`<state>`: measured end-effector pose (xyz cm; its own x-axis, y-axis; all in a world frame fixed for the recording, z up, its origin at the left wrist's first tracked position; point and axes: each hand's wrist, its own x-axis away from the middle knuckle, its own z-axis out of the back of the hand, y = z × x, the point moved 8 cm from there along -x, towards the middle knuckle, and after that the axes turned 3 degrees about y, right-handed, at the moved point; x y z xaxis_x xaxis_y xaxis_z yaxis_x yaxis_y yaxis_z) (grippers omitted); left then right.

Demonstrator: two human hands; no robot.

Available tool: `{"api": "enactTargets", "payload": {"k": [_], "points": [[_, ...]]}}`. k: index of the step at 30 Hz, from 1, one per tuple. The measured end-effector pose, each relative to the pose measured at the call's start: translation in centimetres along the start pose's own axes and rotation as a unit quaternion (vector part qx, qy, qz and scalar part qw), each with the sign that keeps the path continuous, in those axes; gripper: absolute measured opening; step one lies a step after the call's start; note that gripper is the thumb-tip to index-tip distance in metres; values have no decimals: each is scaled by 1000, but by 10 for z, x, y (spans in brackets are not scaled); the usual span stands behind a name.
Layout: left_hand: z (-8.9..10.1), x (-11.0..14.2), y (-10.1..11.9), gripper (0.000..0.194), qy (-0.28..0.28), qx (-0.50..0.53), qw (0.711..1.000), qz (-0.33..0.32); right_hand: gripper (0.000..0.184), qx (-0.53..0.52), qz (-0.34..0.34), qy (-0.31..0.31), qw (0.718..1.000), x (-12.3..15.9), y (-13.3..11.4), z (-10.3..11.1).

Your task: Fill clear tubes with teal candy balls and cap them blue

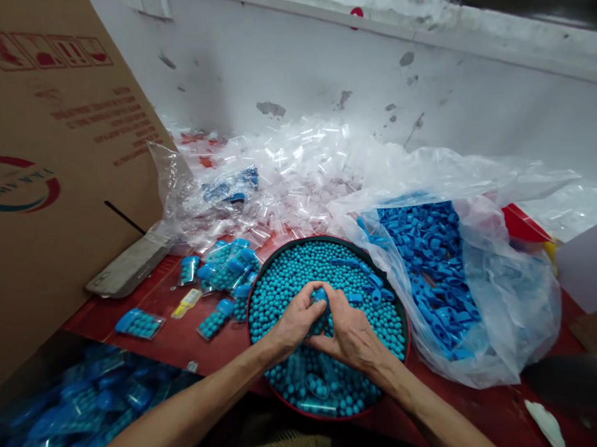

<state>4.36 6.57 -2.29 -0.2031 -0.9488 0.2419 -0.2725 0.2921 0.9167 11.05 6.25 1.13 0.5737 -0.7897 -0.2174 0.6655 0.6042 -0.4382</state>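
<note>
My left hand [298, 315] and my right hand [345, 329] meet over a round basin [407, 336] full of turquoise balls [291, 266]. Between them, the fingers of both are closed around a small container with a blue cap [319, 295]; most of it is hidden by the fingers. Several loose blue caps [375, 281] lie on the balls at the basin's right side. Close to my wrists, clear empty tubes [317, 406] rest on the balls near the front rim.
Left of the basin, ball-filled containers [216, 319] lie on the red table [172, 350]. More fill a box at lower left. Clear tubes [311, 177] heap behind. A plastic bag [503, 327] of blue caps stands right; a large carton [73, 138] rises left.
</note>
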Motion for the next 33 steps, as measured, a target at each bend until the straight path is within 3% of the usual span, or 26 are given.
{"api": "enactTargets", "payload": {"k": [3, 10, 15, 17, 20, 22, 24, 26, 29, 31, 33], "points": [[0, -1, 1, 32, 21, 12, 1000, -11, 72, -1, 5, 44, 999, -2, 1, -2], [10, -8, -11, 25, 87, -34, 995, -28, 70, -11, 32, 63, 997, -5, 6, -10], [19, -10, -6, 21, 135, -99, 984, -68, 73, -82, 49, 67, 993, -9, 6, -10], [20, -10, 1, 22, 135, -114, 981, -84, 73, -107, 48, 49, 992, -14, 3, -7], [26, -11, 14, 24, 116, -111, 985, -70, 76, -115, 34, -25, 993, -20, 6, -4], [43, -9, 26, 31, 125, -115, 984, -57, 75, -121, 18, -55, 991, -18, 14, 5], [72, -3, 44, 36, 163, -143, 973, -79, 64, -135, 5, -82, 987, -7, 26, 16], [109, 8, 69, 38, 241, -216, 936, -141, 51, -144, 2, -132, 981, 11, 34, 22], [155, 27, 95, 36, 351, -383, 833, -188, 50, -126, 12, -207, 970, 43, 39, 23], [169, 40, 107, 38, 425, -499, 727, -204, 49, -97, 19, -234, 967, 58, 38, 18], [161, 48, 114, 42, 462, -569, 640, -232, 43, -67, 24, -247, 967, 66, 37, 12]]}}
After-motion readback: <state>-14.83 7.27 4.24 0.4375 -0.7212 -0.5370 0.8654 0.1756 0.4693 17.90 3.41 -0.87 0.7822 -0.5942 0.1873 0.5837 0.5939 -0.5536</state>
